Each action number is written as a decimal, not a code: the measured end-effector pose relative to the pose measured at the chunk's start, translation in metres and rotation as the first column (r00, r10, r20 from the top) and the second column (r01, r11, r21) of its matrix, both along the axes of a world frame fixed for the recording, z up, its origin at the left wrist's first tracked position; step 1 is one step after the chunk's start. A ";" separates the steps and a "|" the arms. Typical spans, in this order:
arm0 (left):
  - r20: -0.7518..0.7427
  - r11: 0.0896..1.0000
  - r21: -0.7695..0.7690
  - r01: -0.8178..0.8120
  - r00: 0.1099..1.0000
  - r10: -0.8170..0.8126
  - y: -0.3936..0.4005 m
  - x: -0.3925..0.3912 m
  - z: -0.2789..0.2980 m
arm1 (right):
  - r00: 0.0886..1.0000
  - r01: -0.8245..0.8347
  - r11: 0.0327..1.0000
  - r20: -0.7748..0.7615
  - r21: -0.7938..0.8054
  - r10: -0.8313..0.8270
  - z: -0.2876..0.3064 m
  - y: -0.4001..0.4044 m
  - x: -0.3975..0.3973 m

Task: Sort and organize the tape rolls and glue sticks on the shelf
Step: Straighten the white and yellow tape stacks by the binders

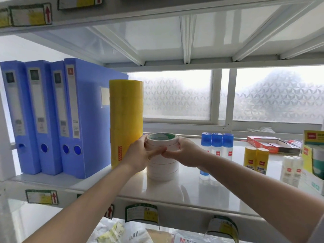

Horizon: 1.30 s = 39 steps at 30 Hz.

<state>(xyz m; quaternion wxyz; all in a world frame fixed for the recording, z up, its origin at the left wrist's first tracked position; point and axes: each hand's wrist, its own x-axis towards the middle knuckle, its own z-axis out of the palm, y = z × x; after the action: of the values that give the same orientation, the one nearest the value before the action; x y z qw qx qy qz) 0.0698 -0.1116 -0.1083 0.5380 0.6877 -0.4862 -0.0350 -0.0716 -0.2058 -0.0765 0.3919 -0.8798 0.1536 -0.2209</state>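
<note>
A stack of several white tape rolls [163, 170] stands on the white shelf [184, 195], just right of a tall yellow tape column [125, 120]. My left hand [140, 153] and my right hand [184, 151] clasp the upper rolls of the white stack from both sides, fingertips meeting in front. Three blue-capped glue bottles [217, 144] stand behind my right forearm. Two yellow glue sticks [256, 158] and two white glue sticks [292, 170] stand further right.
Several blue file boxes [52, 116] fill the shelf's left part, next to the yellow column. A red open box [270, 142] lies at the back right, and green-yellow packages [313, 155] crowd the right edge. A frosted window is behind. Bags lie on the lower shelf.
</note>
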 end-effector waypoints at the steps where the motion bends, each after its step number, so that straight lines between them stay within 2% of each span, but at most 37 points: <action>1: -0.012 1.000 -0.004 0.007 1.000 -0.008 0.000 0.001 0.000 | 1.000 -0.004 1.000 0.002 0.000 0.004 0.000 0.000 0.000; 21: -0.015 0.998 0.065 0.011 1.000 -0.010 -0.003 0.002 0.013 | 0.999 -0.035 0.999 0.026 0.021 0.035 0.005 -0.001 -0.008; 35: -0.037 0.989 0.148 -0.013 0.999 0.019 -0.001 -0.004 0.022 | 1.000 0.016 1.000 -0.020 0.025 -0.015 0.003 -0.007 -0.004; 37: -0.018 0.985 0.168 -0.026 0.999 0.030 0.005 -0.008 0.025 | 0.998 0.048 0.999 -0.049 -0.011 -0.048 0.009 -0.007 -0.004; 39: 0.046 0.977 0.190 -0.098 0.995 0.091 0.016 -0.012 0.032 | 0.989 0.111 0.984 -0.082 -0.138 -0.123 0.022 -0.009 -0.001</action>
<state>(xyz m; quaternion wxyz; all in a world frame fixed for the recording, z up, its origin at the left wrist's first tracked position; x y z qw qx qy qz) 0.0579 -0.0952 -0.0759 0.4614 0.7591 -0.4572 -0.0435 -0.0726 -0.2144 -0.0543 0.3111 -0.9026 0.2075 -0.2132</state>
